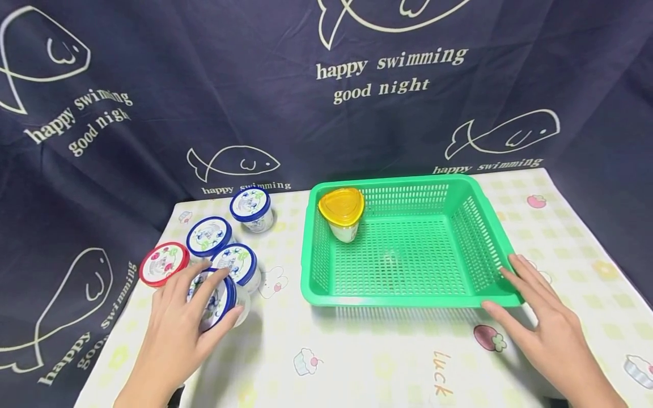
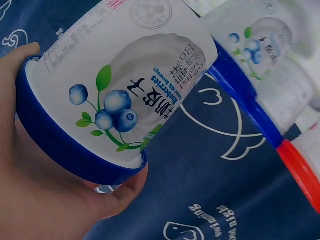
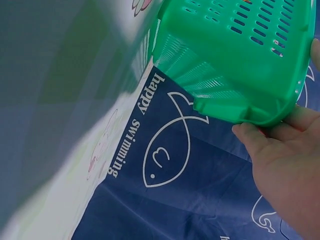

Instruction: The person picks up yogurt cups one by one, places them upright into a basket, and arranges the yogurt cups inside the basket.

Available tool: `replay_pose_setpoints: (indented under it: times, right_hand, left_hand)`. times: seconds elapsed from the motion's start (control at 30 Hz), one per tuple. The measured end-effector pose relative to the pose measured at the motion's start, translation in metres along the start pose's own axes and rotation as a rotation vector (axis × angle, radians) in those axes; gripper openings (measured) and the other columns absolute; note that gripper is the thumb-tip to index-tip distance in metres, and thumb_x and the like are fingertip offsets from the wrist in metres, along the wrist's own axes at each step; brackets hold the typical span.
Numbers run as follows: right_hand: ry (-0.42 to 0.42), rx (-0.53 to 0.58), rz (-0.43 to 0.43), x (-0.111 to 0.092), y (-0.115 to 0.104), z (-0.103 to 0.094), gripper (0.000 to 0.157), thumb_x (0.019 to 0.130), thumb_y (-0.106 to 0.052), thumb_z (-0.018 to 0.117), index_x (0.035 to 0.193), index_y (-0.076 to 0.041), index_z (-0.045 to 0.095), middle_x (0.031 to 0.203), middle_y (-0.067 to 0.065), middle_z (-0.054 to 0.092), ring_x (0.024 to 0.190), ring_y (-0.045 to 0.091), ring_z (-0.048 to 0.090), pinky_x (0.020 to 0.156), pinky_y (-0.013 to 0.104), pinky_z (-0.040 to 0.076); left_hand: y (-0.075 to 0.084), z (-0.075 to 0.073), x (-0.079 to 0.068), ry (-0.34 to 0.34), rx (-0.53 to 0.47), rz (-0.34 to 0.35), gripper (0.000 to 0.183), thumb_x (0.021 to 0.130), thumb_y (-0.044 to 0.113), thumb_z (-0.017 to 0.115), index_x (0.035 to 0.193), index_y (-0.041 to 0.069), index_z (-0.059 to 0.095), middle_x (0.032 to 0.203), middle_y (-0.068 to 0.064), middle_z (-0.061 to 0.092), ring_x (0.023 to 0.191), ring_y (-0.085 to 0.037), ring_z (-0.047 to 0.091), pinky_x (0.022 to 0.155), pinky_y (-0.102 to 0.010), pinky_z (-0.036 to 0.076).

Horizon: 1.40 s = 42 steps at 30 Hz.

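roughly midway along the table's left edge, the nearest blue-lidded tub [image 2: 112, 100] sits clamped in the left hand [image 1: 176, 326], thumb and fingers pinching the lid's rim. its smooth pale side tapers away from the round plastic lid and carries printed blueberries, green leaves and dark lettering. close about it cluster a middle blue-lidded tub [image 1: 238, 260], another blue-lidded tub [image 1: 208, 233] and, by the table's left edge, a red-lidded tub [image 1: 164, 263]; a far blue-lidded tub [image 1: 250, 204] stands near the back left corner.

well apart from the left hand, the right hand [image 1: 548, 323] grips the near right corner of a green basket [image 1: 393, 301], a plastic rectangle with slotted walls and a meshed floor. in the basket's back left corner stands a yellow-lidded cup [image 1: 342, 207], its glossy lid a rounded triangle.

a pastel checked cloth [image 1: 377, 362] covers the table; behind its back edge hangs a navy curtain [image 1: 285, 85] with white fish outlines.

fingers hide part of the nearest lid, and i cannot tell whether that tub's base touches the table. the left wrist view cuts off the red-lidded tub.
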State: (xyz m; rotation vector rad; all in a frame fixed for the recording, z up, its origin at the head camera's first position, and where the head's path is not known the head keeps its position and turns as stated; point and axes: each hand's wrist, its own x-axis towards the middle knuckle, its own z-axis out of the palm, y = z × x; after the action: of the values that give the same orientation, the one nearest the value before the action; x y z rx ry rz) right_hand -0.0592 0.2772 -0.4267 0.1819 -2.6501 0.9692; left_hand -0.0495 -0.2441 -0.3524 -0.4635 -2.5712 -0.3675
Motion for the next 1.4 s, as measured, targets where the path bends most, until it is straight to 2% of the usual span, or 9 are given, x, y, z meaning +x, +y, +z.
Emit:
replay_pose_setpoints:
  times: [0.33,0.57,0.63,0.87,1.0,1.13,1.4]
  right_hand:
    - [-0.002,0.013,-0.009,0.0,-0.001,-0.002,0.07,0.083,-0.022,0.082,0.145,-0.01,0.051,0.161,-0.004,0.03,0.148,0.001,0.017,0.11,0.011,0.006]
    - [-0.005,-0.002,-0.003,-0.001,-0.001,-0.005,0.07,0.084,-0.023,0.081,0.146,-0.01,0.051,0.162,-0.005,0.029,0.148,0.0,0.016,0.112,0.013,0.005]
    - [-0.002,-0.015,-0.003,-0.002,-0.001,-0.006,0.07,0.084,-0.023,0.081,0.146,-0.01,0.05,0.162,-0.005,0.028,0.148,0.0,0.015,0.112,0.013,0.004]
    - [0.009,0.002,-0.021,0.001,-0.001,-0.003,0.069,0.083,-0.021,0.082,0.145,-0.01,0.052,0.161,-0.005,0.031,0.148,0.0,0.017,0.112,0.012,0.006]
    - [0.011,0.004,-0.022,0.001,0.0,0.0,0.07,0.083,-0.021,0.082,0.145,-0.01,0.052,0.161,-0.004,0.031,0.148,0.0,0.017,0.112,0.012,0.006]
    - [0.003,0.005,-0.014,0.0,-0.001,-0.001,0.07,0.083,-0.022,0.081,0.146,-0.011,0.051,0.161,-0.006,0.03,0.148,0.001,0.016,0.112,0.012,0.006]
    - [0.005,0.001,-0.014,0.001,-0.001,-0.002,0.07,0.084,-0.022,0.081,0.146,-0.011,0.051,0.161,-0.005,0.029,0.149,0.004,0.017,0.111,0.012,0.006]
  left_hand:
    - [0.006,-0.005,0.016,-0.019,0.006,0.033,0.058,0.087,0.054,0.064,0.129,0.014,0.065,0.132,-0.021,0.053,0.122,-0.041,0.046,0.09,-0.058,0.03]
    - [0.012,-0.001,0.025,-0.03,0.017,0.056,0.059,0.088,0.056,0.064,0.131,0.016,0.064,0.133,-0.018,0.052,0.124,-0.037,0.046,0.095,-0.058,0.032]
    - [0.015,0.001,0.028,-0.014,0.012,0.074,0.059,0.089,0.058,0.062,0.131,0.016,0.064,0.132,-0.017,0.053,0.123,-0.037,0.047,0.094,-0.057,0.032]
    - [0.026,0.001,0.043,0.111,-0.028,0.154,0.059,0.093,0.063,0.053,0.126,0.015,0.067,0.129,-0.017,0.056,0.121,-0.039,0.049,0.094,-0.056,0.033]
    - [0.033,0.0,0.052,0.119,-0.057,0.179,0.059,0.094,0.062,0.053,0.126,0.014,0.067,0.13,-0.018,0.057,0.122,-0.04,0.048,0.097,-0.057,0.033]
    - [0.039,0.0,0.058,0.131,-0.069,0.2,0.06,0.093,0.062,0.054,0.125,0.013,0.067,0.129,-0.018,0.057,0.12,-0.04,0.049,0.094,-0.056,0.034]
    - [0.047,0.003,0.072,0.198,-0.111,0.292,0.056,0.095,0.056,0.057,0.124,0.009,0.068,0.127,-0.021,0.058,0.117,-0.042,0.05,0.092,-0.056,0.034]
